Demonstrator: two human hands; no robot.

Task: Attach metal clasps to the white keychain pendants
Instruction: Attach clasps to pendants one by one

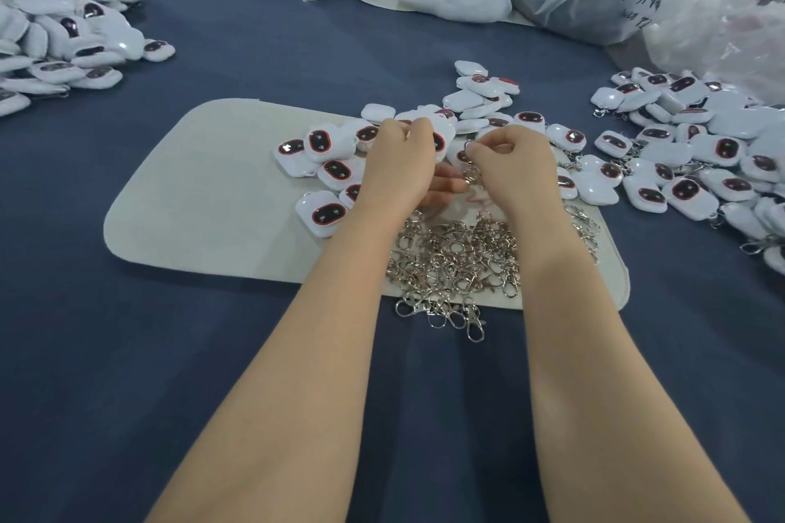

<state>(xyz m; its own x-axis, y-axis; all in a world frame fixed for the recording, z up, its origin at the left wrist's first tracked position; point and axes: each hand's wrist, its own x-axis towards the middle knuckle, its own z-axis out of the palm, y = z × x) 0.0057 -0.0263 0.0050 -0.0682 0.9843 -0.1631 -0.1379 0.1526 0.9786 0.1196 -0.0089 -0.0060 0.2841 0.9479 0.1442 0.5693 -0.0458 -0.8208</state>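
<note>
Above the beige mat, the left hand grips a white pendant while the right hand pinches a metal clasp between them. Both pieces look light, rigid and slippery; the pendant is best held by its edges.

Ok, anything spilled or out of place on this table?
Only minor: a few clasps lie off the mat at its near edge, on the blue cloth, apart from the main pile. Nothing looks damaged.
</note>
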